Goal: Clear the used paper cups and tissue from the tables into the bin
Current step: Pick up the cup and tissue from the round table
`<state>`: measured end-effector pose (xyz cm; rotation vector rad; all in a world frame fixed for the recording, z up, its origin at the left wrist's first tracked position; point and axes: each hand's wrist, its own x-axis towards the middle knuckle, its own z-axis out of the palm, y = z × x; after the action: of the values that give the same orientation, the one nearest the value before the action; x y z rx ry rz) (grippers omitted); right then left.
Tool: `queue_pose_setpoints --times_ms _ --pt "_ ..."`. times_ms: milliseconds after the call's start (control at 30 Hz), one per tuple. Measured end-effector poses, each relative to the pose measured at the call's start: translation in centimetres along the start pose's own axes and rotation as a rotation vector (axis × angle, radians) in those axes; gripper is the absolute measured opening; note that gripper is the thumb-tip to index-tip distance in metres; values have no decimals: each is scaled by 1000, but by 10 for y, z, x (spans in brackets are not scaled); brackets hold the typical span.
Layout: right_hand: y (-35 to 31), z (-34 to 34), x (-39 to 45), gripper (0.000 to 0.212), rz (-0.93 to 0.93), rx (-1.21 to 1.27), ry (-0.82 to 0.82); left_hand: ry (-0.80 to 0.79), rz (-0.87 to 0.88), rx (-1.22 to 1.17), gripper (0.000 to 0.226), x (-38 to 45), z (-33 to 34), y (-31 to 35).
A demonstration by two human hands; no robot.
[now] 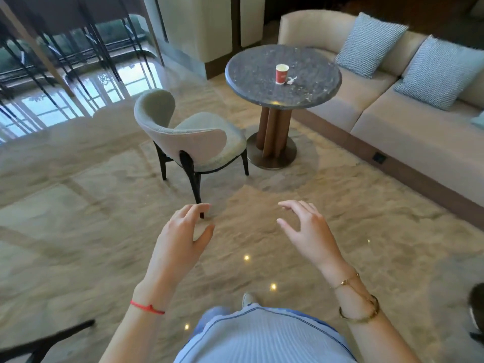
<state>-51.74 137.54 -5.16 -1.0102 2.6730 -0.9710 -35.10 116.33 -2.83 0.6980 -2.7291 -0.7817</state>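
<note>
Upright red paper cup (pixel 281 74), white inside, beside crumpled tissue (pixel 291 79), upper centre; left hand (pixel 180 238) and right hand (pixel 309 233) spread, empty.

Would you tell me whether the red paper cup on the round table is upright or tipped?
Upright: the red paper cup stands on its base, open rim facing up.

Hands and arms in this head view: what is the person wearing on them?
Both forearms are bare, with no sleeves showing. The left hand has a thin red string bracelet at the wrist. The right hand has a fine gold chain bracelet at the wrist and a thicker gold bangle further up the forearm. No rings or gloves show.
</note>
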Motion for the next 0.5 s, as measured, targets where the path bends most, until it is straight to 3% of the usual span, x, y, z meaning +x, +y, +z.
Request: queue_pose_setpoints --times_ms 500 --pt "53 16 282 32 81 -4 15 -54 67 -21 40 315 26 -30"
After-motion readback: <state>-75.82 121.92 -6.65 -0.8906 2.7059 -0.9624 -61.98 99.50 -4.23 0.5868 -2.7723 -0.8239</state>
